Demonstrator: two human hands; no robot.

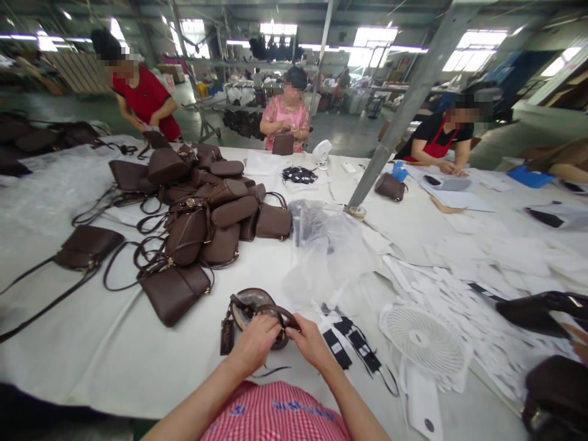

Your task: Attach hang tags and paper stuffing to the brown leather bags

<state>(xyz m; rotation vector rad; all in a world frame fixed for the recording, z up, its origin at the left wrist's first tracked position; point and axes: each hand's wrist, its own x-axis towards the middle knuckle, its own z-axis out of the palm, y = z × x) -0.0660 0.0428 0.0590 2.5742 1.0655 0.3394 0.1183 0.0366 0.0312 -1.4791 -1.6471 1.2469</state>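
A small brown handbag (248,301) stands on the white table right in front of me, its top open and a grey lining showing. My left hand (258,340) is closed at the near rim of the bag, by the base of its handle. Around the brown handle (290,318) the fingers of my right hand (309,340) are wrapped from the right side. A dark hang tag (226,337) dangles at the bag's left. Just right of my right hand lie several black tags with cords (353,346).
A heap of brown handbags (206,214) covers the table ahead to the left. Clear plastic (331,245) lies ahead. A white fan (425,343) and paper scraps (454,288) are to the right. A slanted metal post (390,128) rises from the table. Several people work across it.
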